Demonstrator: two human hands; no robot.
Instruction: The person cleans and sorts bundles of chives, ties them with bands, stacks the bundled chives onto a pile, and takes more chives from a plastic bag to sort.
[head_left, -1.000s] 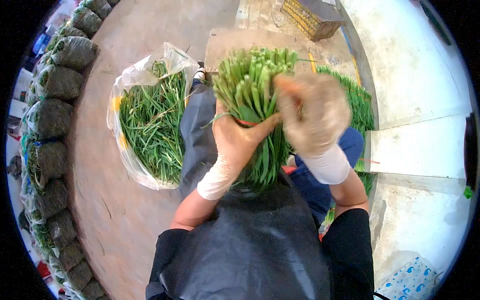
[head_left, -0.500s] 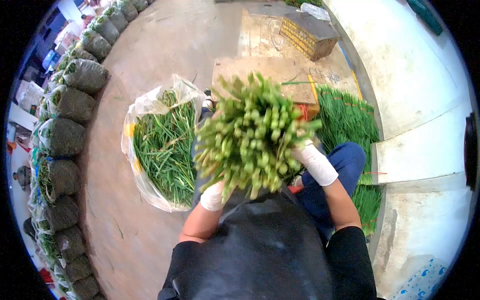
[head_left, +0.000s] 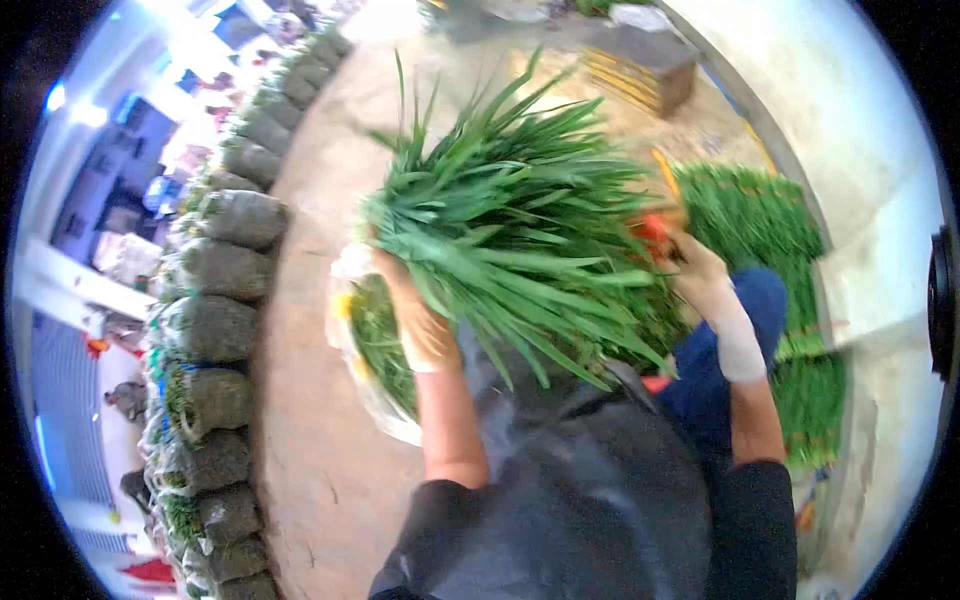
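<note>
The bunch of flat-leaved greens (head_left: 520, 210) has been reoriented: half a second ago its cut stem ends faced the camera between both hands; now the leaf blades fan across the view toward the right, and the gathered end lies at the left. The bunch is held up in front of the black apron (head_left: 580, 480), clear of the floor (head_left: 320, 400). The left hand (head_left: 408, 305) is clamped on the bunch near its gathered end; its fingertips are hidden by the leaves. The right hand (head_left: 697, 268) has separated from the stem ends and is positioned beside the red-orange material (head_left: 655, 230), beyond the leaf tips; blur prevents confirming whether its fingers are closed on that material or merely near it. In terms of the work, this appears to be a changeover from two-handed handling to a one-handed hold, with the left hand apparently carrying the load and the right hand released. The plastic bag (head_left: 395, 420) of loose greens (head_left: 375, 330) is partly covered by the left forearm. The laid-out greens (head_left: 750, 225) are located past the right hand, alongside the pale wall (head_left: 880, 200).
</note>
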